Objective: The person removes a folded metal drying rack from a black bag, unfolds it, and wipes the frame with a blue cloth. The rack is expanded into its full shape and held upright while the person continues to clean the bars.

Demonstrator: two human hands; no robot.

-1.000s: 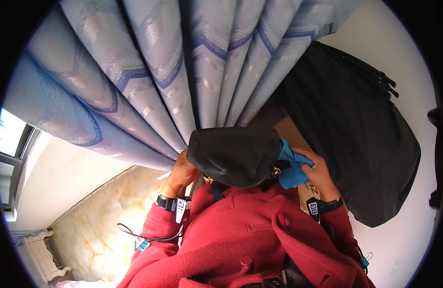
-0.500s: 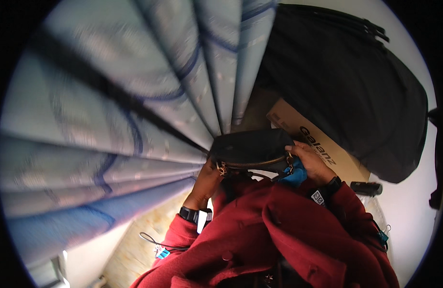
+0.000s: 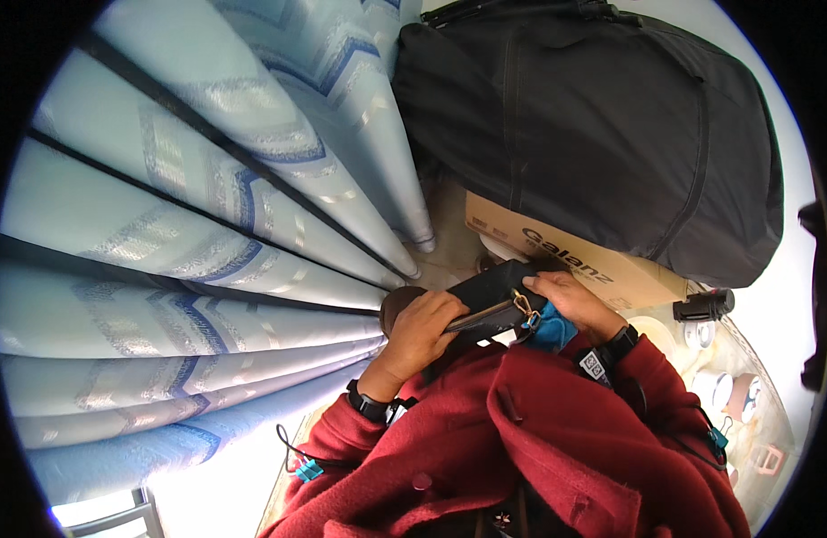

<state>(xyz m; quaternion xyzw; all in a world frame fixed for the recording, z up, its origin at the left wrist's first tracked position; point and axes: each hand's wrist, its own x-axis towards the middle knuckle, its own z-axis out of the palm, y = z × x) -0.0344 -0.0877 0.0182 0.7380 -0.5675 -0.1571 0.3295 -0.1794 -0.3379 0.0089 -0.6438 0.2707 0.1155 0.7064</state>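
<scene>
Curtains point(image 3: 189, 242): blue, hung at left.
Black bag point(image 3: 491, 289): held between both hands, before the red coat point(image 3: 387, 466).
Right hand point(image 3: 570, 300): bag's right end pinched, beside blue cloth point(image 3: 555, 332).
Left hand point(image 3: 417, 334): fingers curled at the zip point(image 3: 482, 316); whether its pull is pinched cannot be told.
Zip: best kept straight, cloth held clear.

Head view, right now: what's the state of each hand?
Left hand: closed on the left part of the black bag.
Right hand: closed on its right end; whether it also holds the blue cloth cannot be told.
</scene>
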